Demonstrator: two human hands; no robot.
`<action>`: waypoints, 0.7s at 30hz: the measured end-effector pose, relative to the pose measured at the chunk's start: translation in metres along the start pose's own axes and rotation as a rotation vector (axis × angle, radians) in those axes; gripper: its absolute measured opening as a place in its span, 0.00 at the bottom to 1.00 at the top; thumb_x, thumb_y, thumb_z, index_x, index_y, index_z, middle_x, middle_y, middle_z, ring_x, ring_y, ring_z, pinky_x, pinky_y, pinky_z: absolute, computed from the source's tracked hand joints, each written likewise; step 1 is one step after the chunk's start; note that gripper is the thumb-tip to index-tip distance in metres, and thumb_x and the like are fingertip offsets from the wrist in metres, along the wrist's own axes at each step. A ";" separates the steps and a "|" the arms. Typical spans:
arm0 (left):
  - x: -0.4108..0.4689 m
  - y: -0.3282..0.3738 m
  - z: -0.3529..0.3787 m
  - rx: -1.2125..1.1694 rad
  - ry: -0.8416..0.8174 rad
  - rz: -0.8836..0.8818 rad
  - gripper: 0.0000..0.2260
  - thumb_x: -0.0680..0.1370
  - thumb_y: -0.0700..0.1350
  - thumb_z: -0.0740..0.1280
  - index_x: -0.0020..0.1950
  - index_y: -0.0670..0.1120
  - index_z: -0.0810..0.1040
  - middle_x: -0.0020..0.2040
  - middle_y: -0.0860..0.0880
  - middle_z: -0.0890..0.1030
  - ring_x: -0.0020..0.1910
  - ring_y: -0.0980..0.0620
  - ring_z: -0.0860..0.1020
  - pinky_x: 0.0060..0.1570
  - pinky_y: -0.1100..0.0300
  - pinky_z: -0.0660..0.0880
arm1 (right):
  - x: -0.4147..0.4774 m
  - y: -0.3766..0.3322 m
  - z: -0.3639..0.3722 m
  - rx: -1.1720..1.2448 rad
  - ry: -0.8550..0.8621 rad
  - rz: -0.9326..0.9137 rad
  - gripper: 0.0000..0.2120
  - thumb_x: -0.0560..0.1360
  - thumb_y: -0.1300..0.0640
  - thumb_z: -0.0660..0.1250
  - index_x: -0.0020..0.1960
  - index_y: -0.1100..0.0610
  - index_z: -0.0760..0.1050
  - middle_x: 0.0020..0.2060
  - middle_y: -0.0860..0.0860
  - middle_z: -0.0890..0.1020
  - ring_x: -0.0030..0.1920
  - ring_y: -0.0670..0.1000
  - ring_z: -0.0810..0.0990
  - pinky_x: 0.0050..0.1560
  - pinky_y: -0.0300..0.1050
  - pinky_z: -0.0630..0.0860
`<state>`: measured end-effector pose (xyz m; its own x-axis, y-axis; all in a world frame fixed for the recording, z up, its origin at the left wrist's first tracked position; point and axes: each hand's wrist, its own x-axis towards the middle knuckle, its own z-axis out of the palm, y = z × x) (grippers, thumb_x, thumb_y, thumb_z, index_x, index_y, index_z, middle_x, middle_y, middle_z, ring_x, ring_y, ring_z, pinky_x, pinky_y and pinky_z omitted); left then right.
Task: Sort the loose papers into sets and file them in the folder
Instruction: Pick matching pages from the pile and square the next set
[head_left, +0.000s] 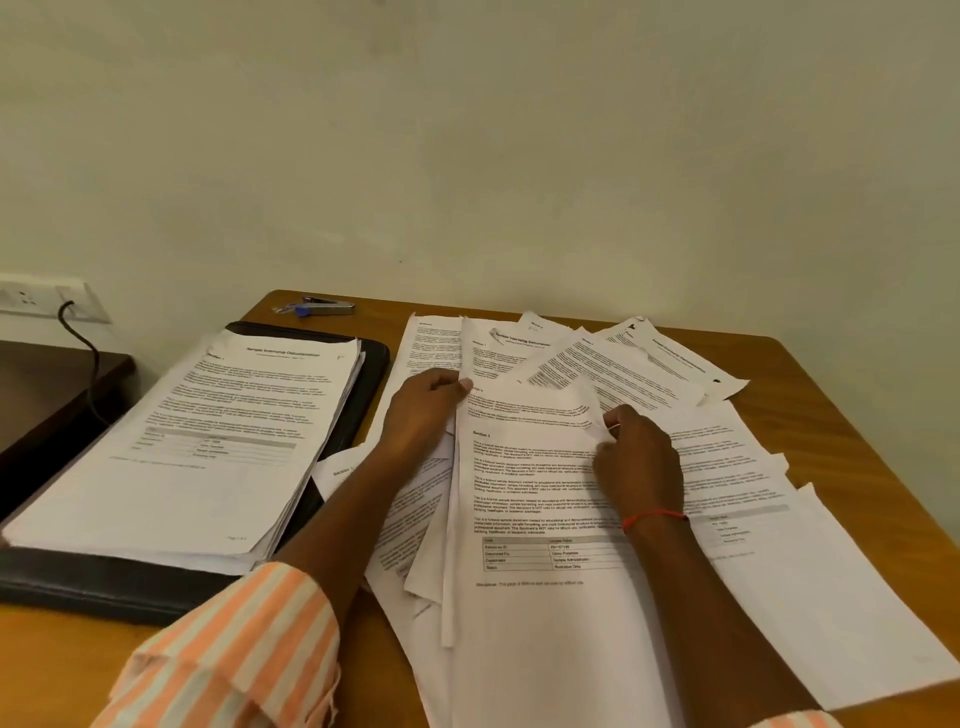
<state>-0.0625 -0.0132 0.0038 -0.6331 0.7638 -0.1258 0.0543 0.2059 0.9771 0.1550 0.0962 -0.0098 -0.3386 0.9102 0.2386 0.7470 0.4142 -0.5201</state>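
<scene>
Sheet (530, 603): my left grip (426, 410) curls round its upper left edge, my right grip (639, 457) pinches its right edge; loose papers (737, 457) beneath partly hidden.

The folder (375, 358) and its stack (208, 426) fill the left of the table (841, 395). Only a thin wedge of wood separates the folder from the loose papers (654, 364) at the far end, and nearer in the papers overlap the folder's edge. The stapler (324, 307) lies behind the folder, close to the wall (467, 156). The left hand (423, 410) and right hand (639, 457), both gripping papers, block the middle with their forearms. Bare wood shows along the right edge and at the near left corner.
</scene>
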 end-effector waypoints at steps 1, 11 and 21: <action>0.009 -0.001 0.001 0.005 0.031 0.001 0.16 0.75 0.57 0.69 0.60 0.54 0.81 0.56 0.54 0.85 0.52 0.48 0.85 0.55 0.42 0.81 | 0.000 0.000 0.000 -0.003 -0.001 0.001 0.11 0.75 0.64 0.67 0.57 0.56 0.77 0.53 0.55 0.82 0.53 0.57 0.80 0.45 0.45 0.72; 0.029 -0.003 0.019 0.202 0.196 0.129 0.09 0.80 0.51 0.69 0.58 0.53 0.83 0.52 0.57 0.85 0.46 0.54 0.84 0.49 0.53 0.83 | 0.003 0.003 0.004 0.006 0.023 -0.012 0.11 0.75 0.64 0.67 0.56 0.56 0.77 0.52 0.54 0.82 0.52 0.57 0.80 0.47 0.49 0.77; 0.033 -0.002 0.011 -0.115 0.191 0.068 0.01 0.75 0.48 0.73 0.44 0.52 0.82 0.45 0.54 0.87 0.44 0.50 0.86 0.51 0.43 0.83 | 0.003 0.003 0.005 0.039 0.017 0.006 0.08 0.75 0.64 0.67 0.53 0.56 0.78 0.49 0.53 0.83 0.49 0.56 0.81 0.43 0.44 0.70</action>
<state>-0.0752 0.0183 -0.0044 -0.7661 0.6417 -0.0353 0.0199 0.0785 0.9967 0.1537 0.0998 -0.0144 -0.3240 0.9126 0.2493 0.7262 0.4088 -0.5528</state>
